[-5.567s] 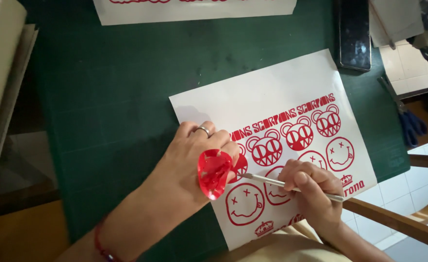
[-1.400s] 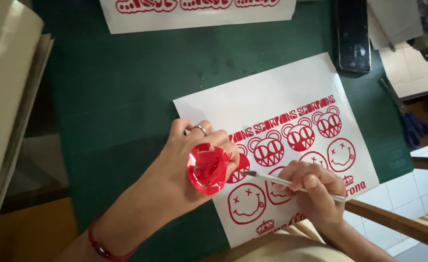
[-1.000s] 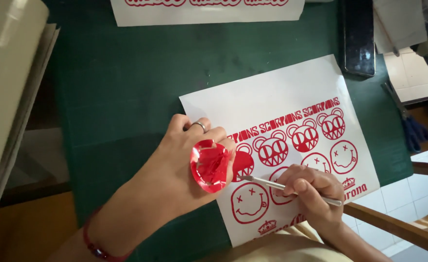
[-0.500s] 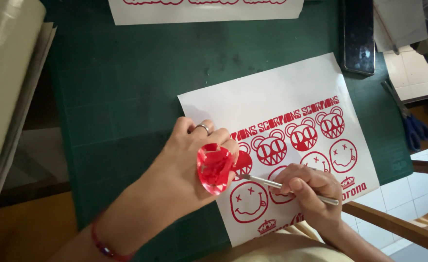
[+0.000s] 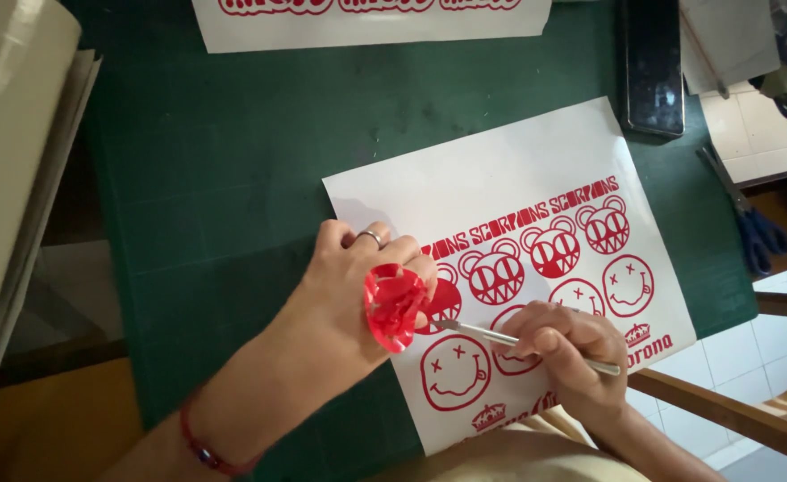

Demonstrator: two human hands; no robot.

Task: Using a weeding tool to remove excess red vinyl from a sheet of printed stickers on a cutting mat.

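A white backing sheet (image 5: 491, 170) with red cut-vinyl bear heads, smiley faces and lettering lies on a green cutting mat (image 5: 233, 178). My left hand (image 5: 349, 286) presses on the sheet's left part, and a crumpled wad of red vinyl scrap (image 5: 393, 305) sticks to its thumb side. My right hand (image 5: 563, 353) grips a slim metal weeding tool (image 5: 491, 336) like a pen. Its tip touches a solid red round sticker (image 5: 442, 303) just right of the wad.
A second white sheet with red lettering (image 5: 371, 20) lies at the mat's far edge. A dark flat device (image 5: 654, 67) and papers (image 5: 750, 116) sit top right, blue-handled scissors (image 5: 750, 223) at the right edge. A pale board (image 5: 9, 178) flanks the left.
The view has shifted a little. My right hand moved the tool tip slightly left onto the solid red round sticker. The left hand and its wad stay in place.
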